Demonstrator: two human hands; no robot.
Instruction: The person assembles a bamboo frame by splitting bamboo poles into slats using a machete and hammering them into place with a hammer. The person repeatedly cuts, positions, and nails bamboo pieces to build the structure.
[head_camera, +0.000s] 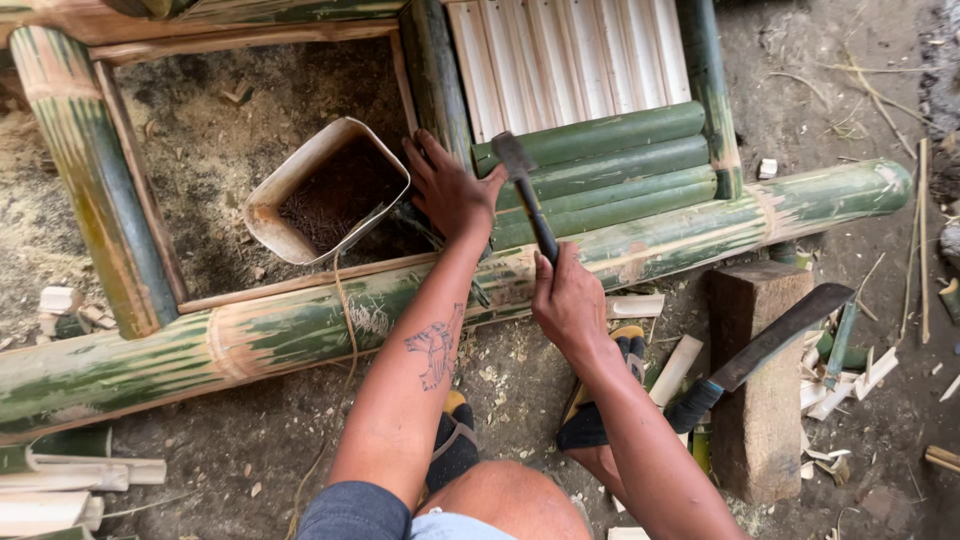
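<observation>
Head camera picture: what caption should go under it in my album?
Right hand raises a hammer over green bamboo slats; left hand steadies them.

The right hand (567, 300) grips a hammer (527, 195) raised over green bamboo slats (600, 170), while the left hand (450, 190) presses on the frame's crosspiece. A machete (765, 345) rests on a wooden block (757, 400) nearby.

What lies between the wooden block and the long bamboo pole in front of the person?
In the head view, bare dirt with small bamboo offcuts separates the wooden block from the long bamboo pole; the machete rests on the block.
</observation>
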